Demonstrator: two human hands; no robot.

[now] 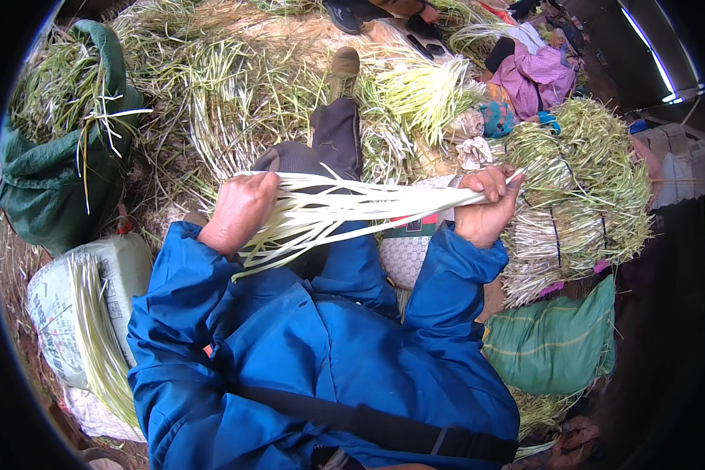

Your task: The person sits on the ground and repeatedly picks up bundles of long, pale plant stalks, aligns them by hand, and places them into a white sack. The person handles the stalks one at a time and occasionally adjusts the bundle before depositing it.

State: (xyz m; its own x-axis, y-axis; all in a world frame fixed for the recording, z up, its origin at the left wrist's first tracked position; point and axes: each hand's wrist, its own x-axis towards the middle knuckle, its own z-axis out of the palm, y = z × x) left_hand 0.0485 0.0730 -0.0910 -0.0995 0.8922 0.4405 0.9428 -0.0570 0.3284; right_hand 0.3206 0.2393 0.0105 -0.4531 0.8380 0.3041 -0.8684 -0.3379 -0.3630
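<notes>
A spread bunch of pale yellow-white leaves (352, 202), which look like blanched chives, stretches level above my lap between both hands. My left hand (244, 205) is curled over the fanned-out end, and several loose tips droop below its wrist. At the other end the stalks come together, pinched between the thumb and fingers of my right hand (487, 205). Under the right forearm lies a patterned white cushion or bag (402, 258), partly hidden by the sleeve.
A green sack (53, 182) stuffed with leaves stands at left, above a wrapped white bale (53, 305) with a pale bunch on it. Tied bundles (576, 205) are stacked at right, over a green sack (555, 346). Loose chives (423, 94) lie ahead, near another person (531, 76).
</notes>
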